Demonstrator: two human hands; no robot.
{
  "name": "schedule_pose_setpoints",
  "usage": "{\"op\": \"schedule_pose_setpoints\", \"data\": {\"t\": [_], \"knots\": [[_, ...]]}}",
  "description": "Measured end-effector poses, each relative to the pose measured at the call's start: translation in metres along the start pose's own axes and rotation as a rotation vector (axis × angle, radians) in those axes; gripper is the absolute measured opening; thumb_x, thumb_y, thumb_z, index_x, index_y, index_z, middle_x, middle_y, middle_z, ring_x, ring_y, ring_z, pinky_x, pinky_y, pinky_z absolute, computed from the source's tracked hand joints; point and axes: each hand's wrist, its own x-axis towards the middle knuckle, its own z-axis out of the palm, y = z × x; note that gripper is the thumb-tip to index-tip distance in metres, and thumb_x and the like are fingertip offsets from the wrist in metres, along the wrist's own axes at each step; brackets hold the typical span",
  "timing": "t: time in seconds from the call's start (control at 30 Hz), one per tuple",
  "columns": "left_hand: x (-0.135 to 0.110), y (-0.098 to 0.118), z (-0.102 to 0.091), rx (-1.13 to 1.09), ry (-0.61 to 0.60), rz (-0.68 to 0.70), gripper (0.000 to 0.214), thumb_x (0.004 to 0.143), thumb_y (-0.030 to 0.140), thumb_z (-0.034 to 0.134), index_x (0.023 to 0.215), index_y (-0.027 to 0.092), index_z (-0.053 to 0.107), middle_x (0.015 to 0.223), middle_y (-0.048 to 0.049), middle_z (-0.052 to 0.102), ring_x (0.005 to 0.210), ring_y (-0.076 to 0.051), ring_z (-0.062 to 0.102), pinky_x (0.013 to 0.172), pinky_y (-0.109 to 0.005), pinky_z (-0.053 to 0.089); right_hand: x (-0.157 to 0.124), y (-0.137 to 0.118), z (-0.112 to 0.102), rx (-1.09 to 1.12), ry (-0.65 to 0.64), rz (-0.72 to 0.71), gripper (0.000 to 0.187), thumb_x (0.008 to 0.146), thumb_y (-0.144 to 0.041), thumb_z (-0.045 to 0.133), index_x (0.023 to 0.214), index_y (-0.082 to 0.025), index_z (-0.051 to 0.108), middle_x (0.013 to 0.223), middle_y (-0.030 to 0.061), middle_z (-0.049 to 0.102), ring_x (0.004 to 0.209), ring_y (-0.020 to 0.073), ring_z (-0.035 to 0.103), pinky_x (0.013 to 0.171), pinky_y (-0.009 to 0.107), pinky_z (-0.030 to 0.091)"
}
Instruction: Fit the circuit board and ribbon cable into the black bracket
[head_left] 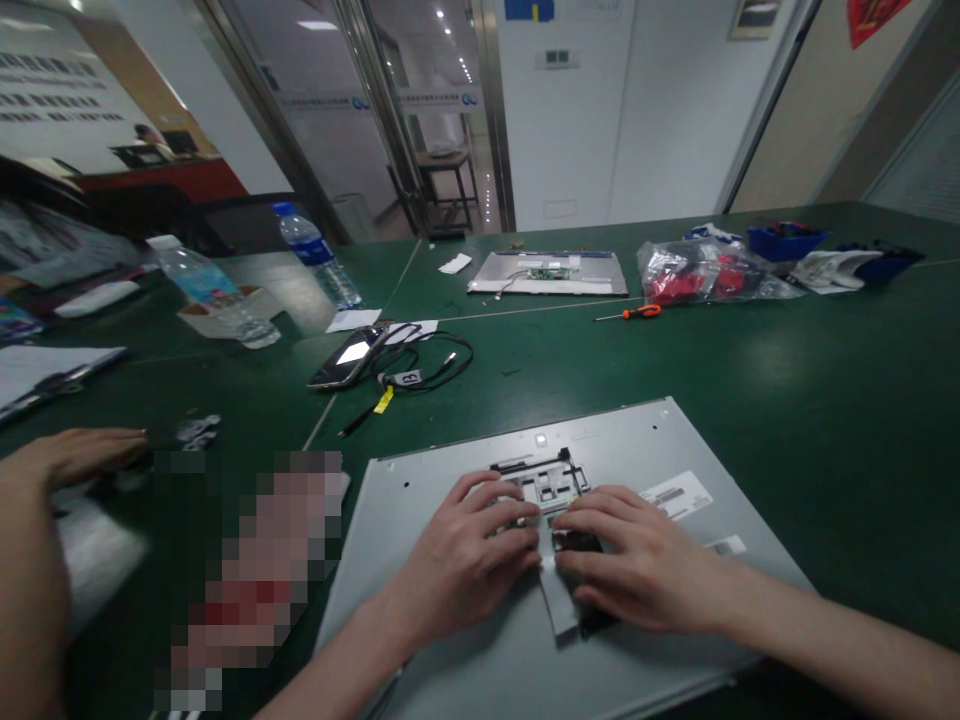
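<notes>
A flat grey metal panel (465, 660), like the back of a display, lies on the green table in front of me. At its middle is a pale metal bracket (559, 600) with a slotted, black-edged upper part (555, 483). My left hand (480, 545) grips the bracket's left side, its fingers curled and close together. From the right, my right hand (630, 555) closes on the same bracket, with dark material showing under its fingers. The fingertips of both hands nearly meet over the strip, and part of the bracket is hidden beneath them. White labels (679, 497) sit on the panel to the right.
Another person's hand (97, 455) is at the left, beside a blurred-out item (262, 560). Beyond the panel lie a phone (349, 358), a black cable (427, 378), an orange screwdriver (637, 313), a second panel (547, 275), bottles (315, 255) and a plastic bag (705, 272).
</notes>
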Motion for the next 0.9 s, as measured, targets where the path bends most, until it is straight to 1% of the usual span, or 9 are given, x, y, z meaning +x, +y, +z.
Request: {"op": "schedule_pose_setpoints", "data": {"t": [0.17, 0.27, 0.4, 0.53, 0.7, 0.8, 0.9], "knots": [[0.0000, -0.0005, 0.0028, 0.009, -0.010, -0.040, 0.012, 0.096, 0.020, 0.062, 0.100, 0.024, 0.073, 0.109, -0.0014, 0.076, 0.102, -0.023, 0.066, 0.097, -0.045, 0.046, 0.0016, -0.0015, -0.0046, 0.037, -0.108, -0.047, 0.034, 0.104, -0.047, 0.054, 0.126, -0.024, 0.065, 0.144, 0.0098, 0.055, 0.130, 0.0261, 0.049, 0.110, 0.042, 0.039], [-0.0003, -0.0009, 0.0034, 0.005, -0.029, -0.052, 0.015, 0.096, 0.021, 0.060, 0.104, 0.023, 0.072, 0.111, -0.0024, 0.075, 0.105, -0.024, 0.066, 0.098, -0.046, 0.045, 0.0024, -0.0024, -0.0060, 0.050, -0.155, -0.043, 0.039, 0.104, -0.053, 0.052, 0.127, -0.024, 0.065, 0.150, 0.0109, 0.050, 0.133, 0.0265, 0.046, 0.114, 0.042, 0.037], [-0.0014, -0.0025, 0.0033, 0.006, -0.068, -0.047, 0.018, 0.097, 0.022, 0.059, 0.109, 0.024, 0.072, 0.114, -0.0033, 0.074, 0.107, -0.025, 0.065, 0.099, -0.047, 0.044, 0.0021, -0.0020, -0.0044, 0.060, -0.178, -0.026, 0.041, 0.105, -0.054, 0.050, 0.126, -0.024, 0.067, 0.152, 0.0106, 0.048, 0.135, 0.0268, 0.044, 0.115, 0.042, 0.035], [-0.0023, -0.0037, 0.0037, 0.015, -0.054, -0.040, 0.018, 0.098, 0.024, 0.059, 0.109, 0.025, 0.073, 0.114, -0.0042, 0.074, 0.107, -0.024, 0.065, 0.099, -0.047, 0.045, 0.0014, -0.0016, -0.0041, 0.068, -0.197, -0.014, 0.041, 0.105, -0.054, 0.049, 0.128, -0.026, 0.067, 0.154, 0.0101, 0.046, 0.136, 0.0268, 0.043, 0.116, 0.043, 0.035], [-0.0015, -0.0029, 0.0030, 0.008, -0.071, -0.044, 0.017, 0.098, 0.024, 0.059, 0.107, 0.025, 0.073, 0.115, -0.0040, 0.074, 0.107, -0.024, 0.065, 0.100, -0.046, 0.044, 0.0009, -0.0009, -0.0049, 0.057, -0.205, -0.031, 0.038, 0.105, -0.052, 0.052, 0.125, -0.026, 0.070, 0.155, 0.0098, 0.046, 0.136, 0.0267, 0.043, 0.115, 0.044, 0.036], [0.0001, -0.0004, 0.0009, -0.011, -0.100, -0.059, 0.017, 0.096, 0.024, 0.060, 0.108, 0.024, 0.072, 0.116, -0.0045, 0.074, 0.109, -0.025, 0.065, 0.101, -0.048, 0.044, 0.0009, -0.0005, -0.0032, 0.050, -0.193, -0.053, 0.036, 0.103, -0.052, 0.055, 0.122, -0.026, 0.071, 0.150, 0.0108, 0.051, 0.134, 0.0268, 0.046, 0.112, 0.044, 0.039], [0.0012, 0.0031, -0.0013, -0.032, -0.128, -0.077, 0.019, 0.094, 0.028, 0.064, 0.111, 0.023, 0.070, 0.118, -0.0055, 0.073, 0.112, -0.028, 0.064, 0.102, -0.051, 0.044, 0.0011, -0.0007, -0.0018, 0.047, -0.186, -0.063, 0.034, 0.102, -0.051, 0.057, 0.119, -0.025, 0.072, 0.143, 0.0115, 0.056, 0.133, 0.0269, 0.047, 0.111, 0.044, 0.041]]}}
